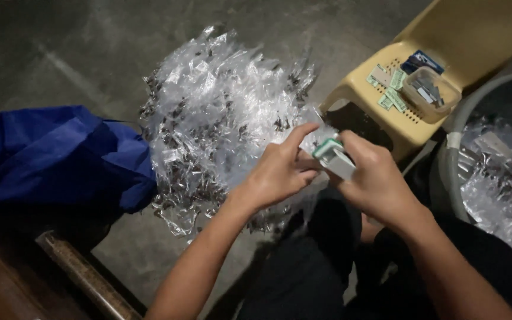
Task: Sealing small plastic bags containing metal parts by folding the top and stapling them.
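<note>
My right hand [374, 178] grips a small white stapler with a green end [334, 157], held up in front of me. My left hand [280, 169] meets it from the left, with its index finger stretched over the stapler's green end and the other fingers curled around something small that I cannot make out. Behind both hands lies a big heap of small clear plastic bags [220, 112] with dark small parts in them, spread on the concrete floor.
A yellow plastic stool [386, 115] at the right carries green-white paper slips [389, 89] and a small clear box [431, 92]. A grey tub [454, 172] of more clear bags stands far right. A blue cloth bag [54, 154] lies left, a wooden beam [84, 278] below it.
</note>
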